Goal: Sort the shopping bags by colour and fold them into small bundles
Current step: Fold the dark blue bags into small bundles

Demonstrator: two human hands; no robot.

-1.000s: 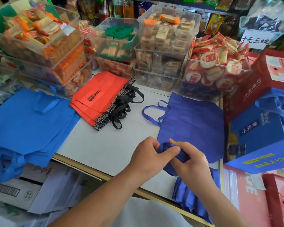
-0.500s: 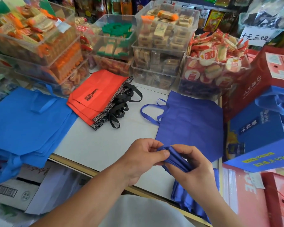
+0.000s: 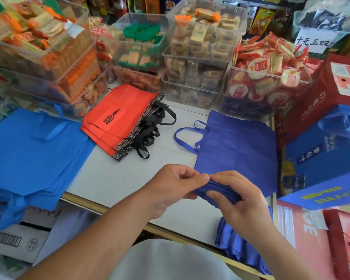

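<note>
Behind, stacked clear tubs [image 3: 196, 63] held wrapped snacks, the rightmost tub [image 3: 269, 93] heaped with red-and-white packets. Three bag groups lay on the white table [image 3: 113, 178]: a light-blue pile [image 3: 32, 150], a red stack [image 3: 119, 118] and one flat dark-blue bag [image 3: 236, 146]. The left hand [image 3: 176, 186] and right hand [image 3: 242, 203] both pinched a folded dark-blue bundle [image 3: 216, 191] above the table's near edge.

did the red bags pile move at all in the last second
No. The red bags lie in the same spot, top corner by the clear snack bins, black handles pointing toward the dark blue bag; only the camera shifted slightly.
</note>
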